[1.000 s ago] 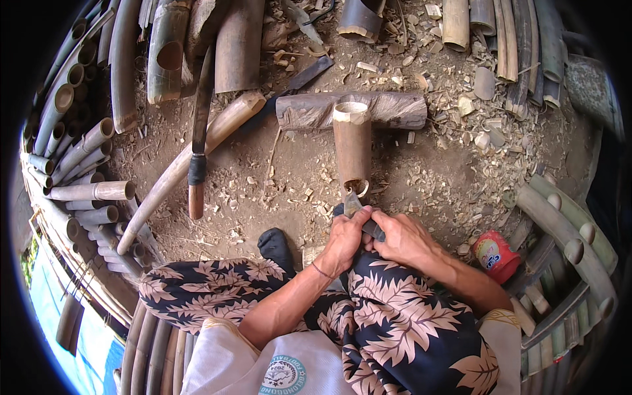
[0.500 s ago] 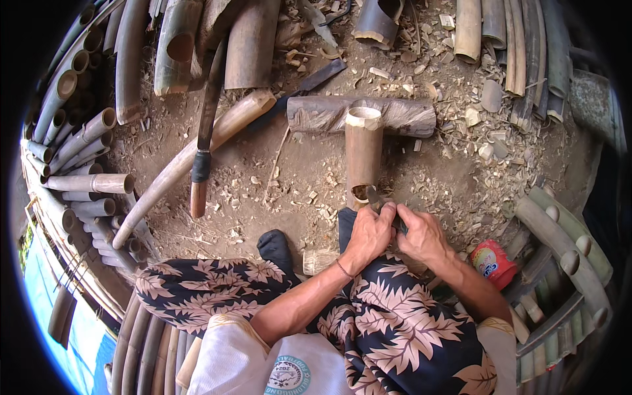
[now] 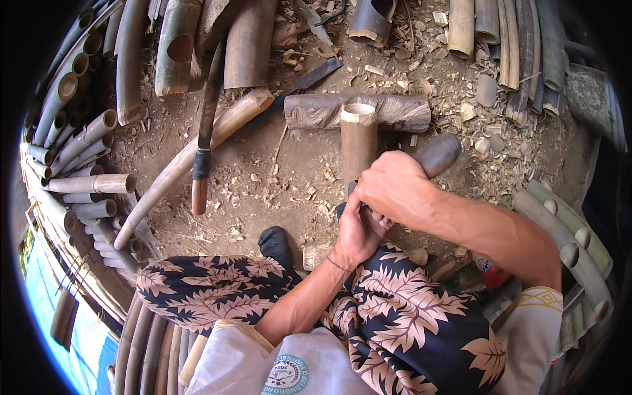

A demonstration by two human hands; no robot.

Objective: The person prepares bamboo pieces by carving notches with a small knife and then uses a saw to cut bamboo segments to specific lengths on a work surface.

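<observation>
A brown bamboo tube (image 3: 359, 141) stands slanted in front of me, its pale-rimmed far end against a thick log (image 3: 306, 112). My right hand (image 3: 395, 187) is wrapped round a knife, whose thick, dark, rounded handle (image 3: 440, 157) juts out up and to the right. Most of the blade is hidden; a dark bit shows beside the tube. Just below, my left hand (image 3: 359, 234) is closed with its thumb up, touching the underside of the right hand. What its fingers hold is hidden, as is the tube's near end.
A large knife (image 3: 202, 158) leans at left beside a long curved bamboo pole (image 3: 191, 161). Cut bamboo tubes (image 3: 92, 183) are stacked along the left. Wood chips litter the dirt floor (image 3: 309, 164). A red packet (image 3: 492, 273) lies at right by a bamboo rack (image 3: 559, 237).
My right hand has swung up and left over the left hand, turning the knife so its handle points up and right. My left hand has dropped slightly down and left.
</observation>
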